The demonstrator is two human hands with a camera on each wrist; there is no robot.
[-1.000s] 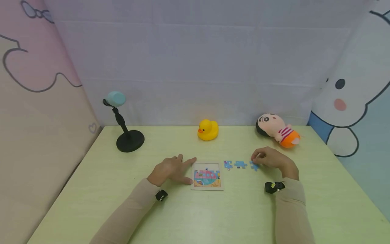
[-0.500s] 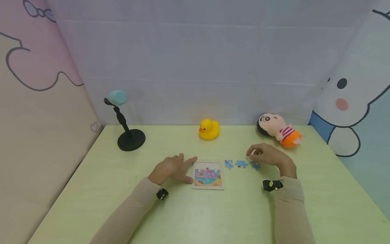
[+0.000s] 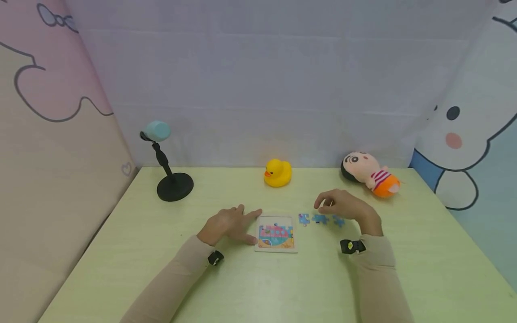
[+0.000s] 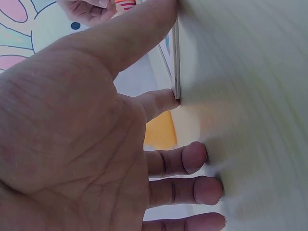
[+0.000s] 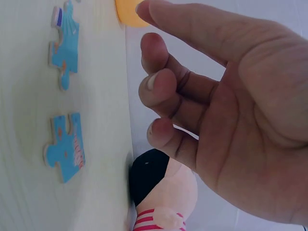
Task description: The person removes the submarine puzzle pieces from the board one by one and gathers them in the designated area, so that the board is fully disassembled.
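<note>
A small square puzzle tray (image 3: 276, 251) with a partly filled sea picture lies on the table. My left hand (image 3: 227, 224) rests at its left side, thumb and index finger spread; in the left wrist view both reach the tray's edge (image 4: 176, 62). To the tray's right lie three blue jigsaw pieces in a row: a left piece (image 3: 304, 219), a middle piece (image 3: 320, 219) and a right piece (image 3: 339, 220). My right hand (image 3: 345, 205) hovers over the middle piece, fingers loosely bent and holding nothing. Two jigsaw pieces (image 5: 67, 149) lie flat beneath it in the right wrist view.
A yellow rubber duck (image 3: 278, 172) sits behind the tray near the back edge. At the back right lies a plush doll (image 3: 370, 174) in orange shorts. A black stand (image 3: 175, 187) with a light-blue head is at the back left, before a pale curtain.
My right hand has let go of the right jigsaw piece and moved left over the middle one. The left hand stays at the tray.
</note>
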